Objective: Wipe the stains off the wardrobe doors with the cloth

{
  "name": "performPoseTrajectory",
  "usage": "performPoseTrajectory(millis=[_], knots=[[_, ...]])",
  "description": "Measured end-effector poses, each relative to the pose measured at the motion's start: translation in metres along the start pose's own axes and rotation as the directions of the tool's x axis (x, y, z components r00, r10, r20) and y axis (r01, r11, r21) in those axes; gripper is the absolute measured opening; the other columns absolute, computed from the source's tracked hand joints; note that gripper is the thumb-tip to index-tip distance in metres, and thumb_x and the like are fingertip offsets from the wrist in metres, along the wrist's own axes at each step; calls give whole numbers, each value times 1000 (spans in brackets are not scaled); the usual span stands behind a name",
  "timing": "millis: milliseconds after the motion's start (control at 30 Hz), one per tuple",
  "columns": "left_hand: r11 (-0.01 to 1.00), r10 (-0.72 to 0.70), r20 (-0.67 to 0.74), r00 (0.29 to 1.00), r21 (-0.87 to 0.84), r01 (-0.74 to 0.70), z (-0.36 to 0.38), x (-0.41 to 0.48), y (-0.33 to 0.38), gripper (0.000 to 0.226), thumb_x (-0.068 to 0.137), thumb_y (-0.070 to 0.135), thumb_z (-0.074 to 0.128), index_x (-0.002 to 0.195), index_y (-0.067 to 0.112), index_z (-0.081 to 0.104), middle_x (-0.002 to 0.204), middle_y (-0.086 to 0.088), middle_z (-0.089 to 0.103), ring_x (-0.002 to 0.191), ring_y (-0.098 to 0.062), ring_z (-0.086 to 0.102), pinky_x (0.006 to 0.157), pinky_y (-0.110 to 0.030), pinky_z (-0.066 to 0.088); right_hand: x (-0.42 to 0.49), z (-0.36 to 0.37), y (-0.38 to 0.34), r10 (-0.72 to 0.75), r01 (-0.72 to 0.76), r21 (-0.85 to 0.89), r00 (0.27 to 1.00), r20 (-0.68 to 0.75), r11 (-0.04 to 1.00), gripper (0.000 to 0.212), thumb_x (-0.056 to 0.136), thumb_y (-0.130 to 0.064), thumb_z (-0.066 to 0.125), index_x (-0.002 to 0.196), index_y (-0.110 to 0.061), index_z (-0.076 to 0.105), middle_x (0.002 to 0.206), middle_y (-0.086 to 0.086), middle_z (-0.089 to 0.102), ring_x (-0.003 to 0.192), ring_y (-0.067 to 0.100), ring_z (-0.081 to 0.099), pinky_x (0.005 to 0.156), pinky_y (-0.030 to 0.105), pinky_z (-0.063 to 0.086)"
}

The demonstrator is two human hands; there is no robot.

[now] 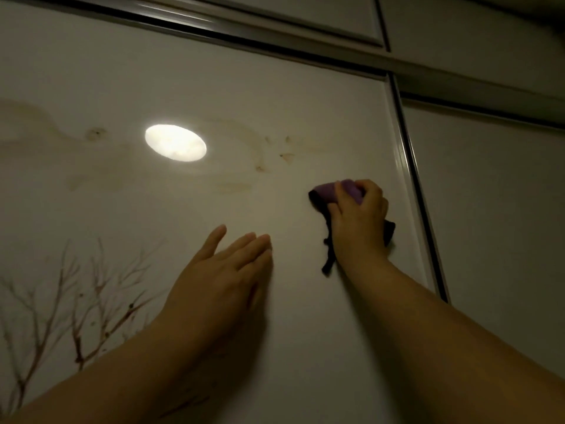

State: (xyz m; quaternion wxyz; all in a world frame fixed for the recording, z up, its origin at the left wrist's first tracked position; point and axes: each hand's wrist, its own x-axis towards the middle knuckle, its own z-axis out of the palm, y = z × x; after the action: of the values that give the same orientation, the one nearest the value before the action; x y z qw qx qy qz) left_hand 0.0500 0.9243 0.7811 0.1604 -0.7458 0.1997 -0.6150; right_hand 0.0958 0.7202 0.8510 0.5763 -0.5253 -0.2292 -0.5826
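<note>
A glossy white wardrobe door (189,75) fills most of the view. Faint brown stains (260,154) run in a band across its middle, left and right of a bright lamp reflection. My right hand (359,221) presses a purple cloth (327,191) against the door near its right edge, below and right of the stains. A dark end of the cloth hangs under the hand. My left hand (226,270) rests flat on the door with fingers together, lower and to the left of the cloth.
A metal frame strip (409,166) runs down the door's right edge, with a second door panel (495,215) beyond it. A metal top rail (275,38) crosses above, with upper cabinet doors over it. A printed bare-tree pattern (85,301) covers the lower left.
</note>
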Motion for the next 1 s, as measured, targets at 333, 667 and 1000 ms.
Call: performPoseTrajectory(millis=[333, 667, 1000], knots=[[998, -46, -65, 997, 28, 48, -10, -2, -39, 49, 80, 28, 34, 117, 11, 61, 125, -8, 59, 113, -27, 56, 103, -46, 19, -52, -23, 18, -214, 260, -57, 885, 414, 964, 23, 93, -42, 64, 115, -45, 61, 118, -8, 60, 105, 15, 62, 87, 40, 56], [993, -62, -15, 998, 100, 63, -17, -3, -71, 59, 80, 35, 26, 125, 7, 53, 134, -14, 50, 122, -33, 48, 102, -55, 24, -63, 60, -7, -453, 546, -414, 837, 308, 728, 33, 95, -18, 61, 129, -20, 63, 129, 6, 52, 117, 22, 42, 100, 38, 37], [995, -35, 10, 999, 98, 34, -23, -20, -89, 55, 79, 32, 28, 120, 11, 57, 129, -8, 56, 113, -27, 56, 99, -55, 25, -53, 24, -19, -206, 232, -91, 949, 237, 968, 15, 96, -28, 64, 108, -28, 55, 106, -27, 60, 102, 7, 62, 92, 35, 55]])
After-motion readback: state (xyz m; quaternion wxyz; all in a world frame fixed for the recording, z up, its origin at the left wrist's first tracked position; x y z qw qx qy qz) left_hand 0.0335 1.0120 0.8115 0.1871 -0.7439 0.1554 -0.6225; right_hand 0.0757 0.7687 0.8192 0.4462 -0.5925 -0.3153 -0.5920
